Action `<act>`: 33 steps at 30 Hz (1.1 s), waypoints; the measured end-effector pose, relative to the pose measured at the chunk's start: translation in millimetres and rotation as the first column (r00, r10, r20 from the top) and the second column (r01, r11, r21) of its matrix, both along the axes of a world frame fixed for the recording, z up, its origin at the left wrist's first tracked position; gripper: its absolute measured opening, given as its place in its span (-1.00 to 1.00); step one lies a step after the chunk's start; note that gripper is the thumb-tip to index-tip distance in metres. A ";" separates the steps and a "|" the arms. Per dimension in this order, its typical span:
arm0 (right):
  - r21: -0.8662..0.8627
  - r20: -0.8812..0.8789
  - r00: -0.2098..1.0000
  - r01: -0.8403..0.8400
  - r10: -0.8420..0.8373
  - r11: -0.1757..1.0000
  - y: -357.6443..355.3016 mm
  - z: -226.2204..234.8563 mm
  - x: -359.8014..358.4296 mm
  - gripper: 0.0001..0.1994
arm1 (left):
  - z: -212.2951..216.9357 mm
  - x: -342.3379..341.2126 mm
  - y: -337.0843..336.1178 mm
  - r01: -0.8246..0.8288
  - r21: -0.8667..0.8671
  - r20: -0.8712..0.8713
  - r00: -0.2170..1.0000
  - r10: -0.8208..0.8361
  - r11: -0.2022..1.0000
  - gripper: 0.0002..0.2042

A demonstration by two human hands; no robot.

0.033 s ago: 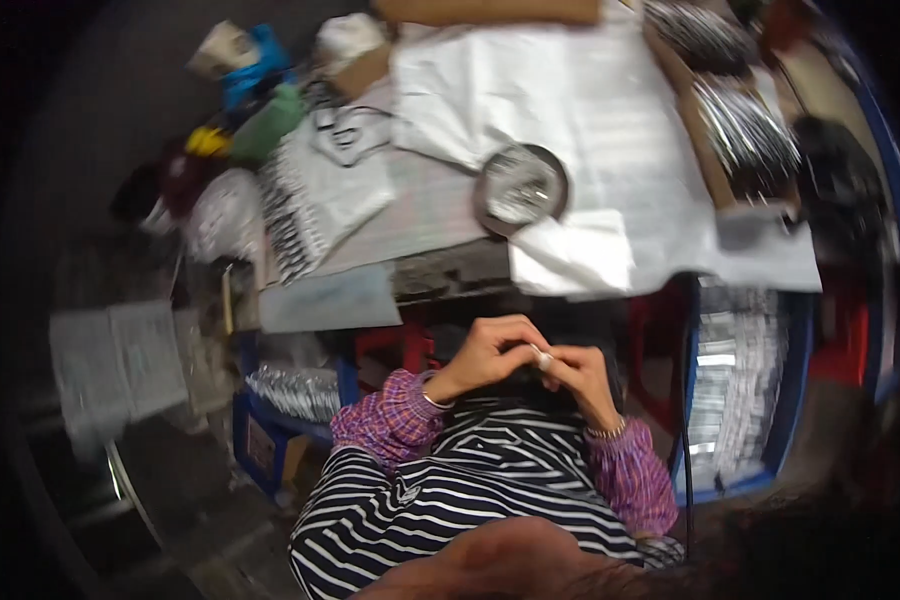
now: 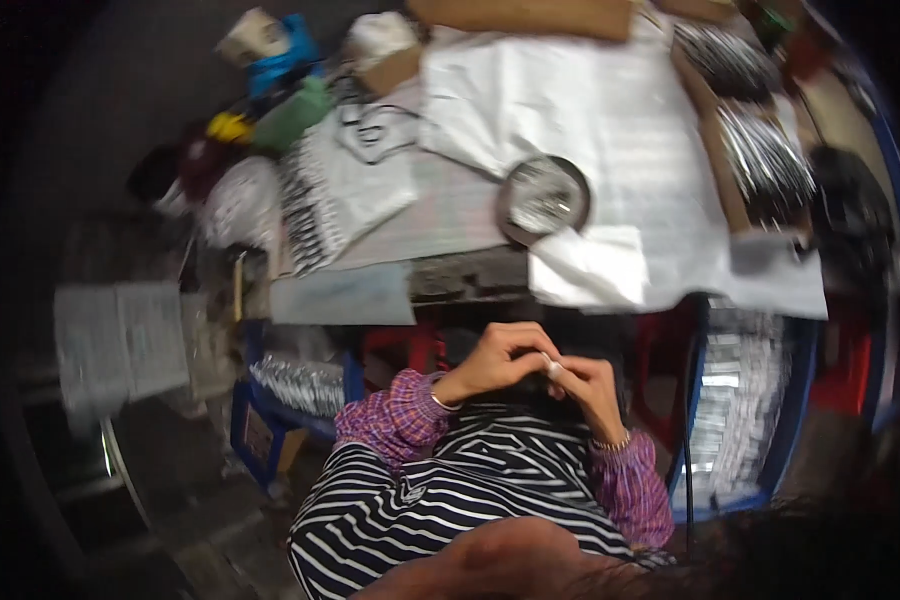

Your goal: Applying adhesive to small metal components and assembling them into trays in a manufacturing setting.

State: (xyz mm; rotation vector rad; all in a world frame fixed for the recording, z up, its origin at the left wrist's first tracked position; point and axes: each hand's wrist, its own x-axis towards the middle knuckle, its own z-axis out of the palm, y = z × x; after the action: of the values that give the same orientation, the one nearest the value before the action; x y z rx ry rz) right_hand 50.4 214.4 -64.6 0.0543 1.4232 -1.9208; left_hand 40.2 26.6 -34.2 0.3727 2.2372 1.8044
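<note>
My left hand [image 2: 492,362] and my right hand [image 2: 590,392] meet over my lap, just below the near edge of the table [image 2: 470,275]. Their fingertips pinch a small white piece [image 2: 552,367] between them. Both wrists carry purple checked cuffs, and a black-and-white striped garment covers my lap. What the piece is I cannot make out; it is tiny and blurred.
A round dark dish [image 2: 543,198] of shiny small parts sits on white sheets [image 2: 590,120] on the table. Cardboard trays [image 2: 760,150] of silvery parts lie at the right. Blue crates of silvery packets stand on the right [image 2: 745,420] and left [image 2: 300,390]. Bags and bottles [image 2: 270,90] crowd the far left.
</note>
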 end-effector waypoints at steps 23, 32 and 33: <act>0.208 -0.465 0.885 0.070 0.035 0.976 -29.1 6.8 5.0 -0.83 | 12.7 12.4 -77.9 -0.317 0.523 0.311 0.935 0.169 0.791 -0.81; 0.295 -0.408 0.911 0.074 0.055 0.953 -5.5 -19.9 0.6 -0.82 | 35.8 -34.9 -269.6 -0.741 -0.131 -0.345 0.657 0.670 0.659 -0.76; 0.291 -0.390 0.919 0.071 0.051 0.954 -5.8 -22.4 -0.4 -0.82 | 28.3 -44.5 -291.3 -0.779 -0.241 -0.466 0.616 0.635 0.578 -0.77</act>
State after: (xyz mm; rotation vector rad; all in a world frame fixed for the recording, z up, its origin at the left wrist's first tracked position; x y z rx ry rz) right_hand 50.0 208.7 -87.0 -0.1952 1.9810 -1.7707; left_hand -4.2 -264.7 -5.9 -0.4583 3.2780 1.5069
